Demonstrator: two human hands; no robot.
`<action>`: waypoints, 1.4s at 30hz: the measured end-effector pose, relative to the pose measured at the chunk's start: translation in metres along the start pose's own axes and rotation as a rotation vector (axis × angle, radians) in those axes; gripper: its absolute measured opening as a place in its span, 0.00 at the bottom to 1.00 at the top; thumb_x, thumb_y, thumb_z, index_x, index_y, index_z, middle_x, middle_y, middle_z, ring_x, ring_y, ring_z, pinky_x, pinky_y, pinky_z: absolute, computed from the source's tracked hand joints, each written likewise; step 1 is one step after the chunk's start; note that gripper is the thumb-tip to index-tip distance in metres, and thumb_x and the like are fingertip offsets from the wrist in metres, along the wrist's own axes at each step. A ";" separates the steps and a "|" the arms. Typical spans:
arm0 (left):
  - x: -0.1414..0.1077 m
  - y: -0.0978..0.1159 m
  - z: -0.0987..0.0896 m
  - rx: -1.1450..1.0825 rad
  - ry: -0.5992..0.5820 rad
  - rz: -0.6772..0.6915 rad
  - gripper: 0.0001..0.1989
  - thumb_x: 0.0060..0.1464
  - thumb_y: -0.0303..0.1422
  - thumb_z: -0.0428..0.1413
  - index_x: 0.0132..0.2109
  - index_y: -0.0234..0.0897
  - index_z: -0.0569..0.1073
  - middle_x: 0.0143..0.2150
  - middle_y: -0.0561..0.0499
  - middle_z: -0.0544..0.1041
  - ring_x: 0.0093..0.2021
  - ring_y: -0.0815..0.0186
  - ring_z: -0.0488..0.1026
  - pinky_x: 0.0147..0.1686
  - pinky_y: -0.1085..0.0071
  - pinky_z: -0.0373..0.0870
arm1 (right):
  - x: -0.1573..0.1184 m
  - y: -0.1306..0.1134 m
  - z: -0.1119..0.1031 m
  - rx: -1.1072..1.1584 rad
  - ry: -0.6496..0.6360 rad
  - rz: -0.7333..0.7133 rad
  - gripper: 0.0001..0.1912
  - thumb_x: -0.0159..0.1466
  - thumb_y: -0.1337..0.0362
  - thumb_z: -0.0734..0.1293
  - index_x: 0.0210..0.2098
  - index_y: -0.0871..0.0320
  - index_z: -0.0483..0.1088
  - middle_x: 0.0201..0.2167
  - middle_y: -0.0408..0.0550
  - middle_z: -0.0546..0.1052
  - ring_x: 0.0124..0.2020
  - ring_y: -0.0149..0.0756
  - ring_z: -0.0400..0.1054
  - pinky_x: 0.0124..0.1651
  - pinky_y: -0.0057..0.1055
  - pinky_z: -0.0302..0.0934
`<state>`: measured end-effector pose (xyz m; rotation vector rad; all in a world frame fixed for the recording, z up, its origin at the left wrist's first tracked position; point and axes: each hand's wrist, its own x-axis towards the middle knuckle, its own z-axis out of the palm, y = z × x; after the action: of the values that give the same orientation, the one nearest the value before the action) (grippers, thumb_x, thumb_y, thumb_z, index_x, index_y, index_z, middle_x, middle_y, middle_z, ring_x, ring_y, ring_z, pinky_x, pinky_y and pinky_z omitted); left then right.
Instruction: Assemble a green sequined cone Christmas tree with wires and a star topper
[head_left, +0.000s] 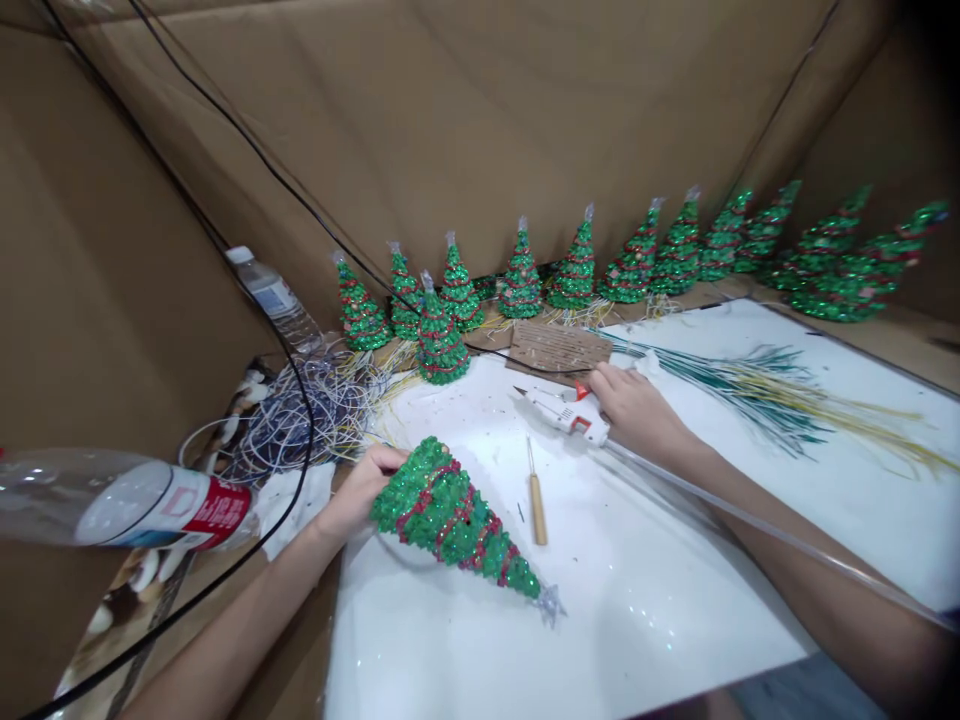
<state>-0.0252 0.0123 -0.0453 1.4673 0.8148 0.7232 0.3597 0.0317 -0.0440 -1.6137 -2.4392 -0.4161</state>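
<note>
My left hand [361,492] grips a small green tinsel Christmas tree [457,515] by its base. This tree is tilted over the white board, with its clear star tip [551,605] pointing down to the right. Red garland winds around it. My right hand [637,405] is closed around the handle of a white hot glue gun [574,415] with an orange trigger, its nozzle pointing left. A long clear glue stick [750,510] runs out of its back along my right forearm. Between the hands, a wooden-handled awl [536,505] lies on the board beside a small dark piece.
Several finished-looking trees [519,280] line the back wall. A tangle of wires [307,415] and two plastic bottles [150,500] are at left. Green and yellow wires [757,390] spread over the white board [660,620] at right, near a brown cardboard piece [559,348]. A black cable [304,430] hangs in front.
</note>
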 end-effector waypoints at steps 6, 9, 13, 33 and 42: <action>-0.002 -0.012 -0.007 0.029 -0.057 0.022 0.11 0.62 0.37 0.56 0.40 0.30 0.73 0.34 0.52 0.75 0.30 0.69 0.73 0.29 0.71 0.73 | -0.002 -0.001 0.009 -0.042 0.007 0.018 0.15 0.57 0.76 0.58 0.43 0.63 0.64 0.41 0.56 0.70 0.45 0.46 0.63 0.45 0.37 0.51; -0.001 -0.015 -0.009 0.037 -0.065 0.012 0.12 0.62 0.37 0.56 0.44 0.31 0.73 0.39 0.49 0.75 0.34 0.66 0.74 0.32 0.68 0.75 | -0.002 -0.001 0.014 -0.061 0.015 0.027 0.15 0.58 0.76 0.58 0.45 0.64 0.65 0.43 0.56 0.70 0.47 0.44 0.63 0.47 0.37 0.53; -0.001 -0.021 -0.011 0.029 -0.055 -0.028 0.13 0.62 0.36 0.56 0.48 0.31 0.72 0.44 0.47 0.75 0.38 0.63 0.75 0.36 0.65 0.76 | -0.001 0.001 0.018 -0.078 0.017 0.059 0.11 0.65 0.69 0.59 0.47 0.63 0.66 0.44 0.52 0.70 0.47 0.41 0.64 0.49 0.39 0.58; -0.002 -0.029 -0.016 -0.110 -0.063 -0.077 0.14 0.61 0.36 0.56 0.51 0.32 0.71 0.48 0.45 0.74 0.41 0.61 0.75 0.38 0.63 0.76 | -0.003 0.006 0.010 0.088 -0.026 0.145 0.16 0.67 0.59 0.64 0.51 0.61 0.68 0.49 0.51 0.72 0.46 0.38 0.69 0.47 0.41 0.68; 0.000 -0.031 -0.016 -0.095 -0.045 -0.075 0.15 0.61 0.36 0.56 0.52 0.32 0.71 0.49 0.45 0.74 0.42 0.61 0.75 0.39 0.62 0.76 | 0.005 -0.042 -0.068 0.187 0.069 0.053 0.12 0.59 0.77 0.58 0.39 0.62 0.68 0.40 0.53 0.73 0.44 0.39 0.67 0.44 0.35 0.61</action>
<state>-0.0408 0.0217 -0.0756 1.3562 0.7872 0.6615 0.3187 -0.0018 0.0159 -1.5552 -2.3030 -0.2236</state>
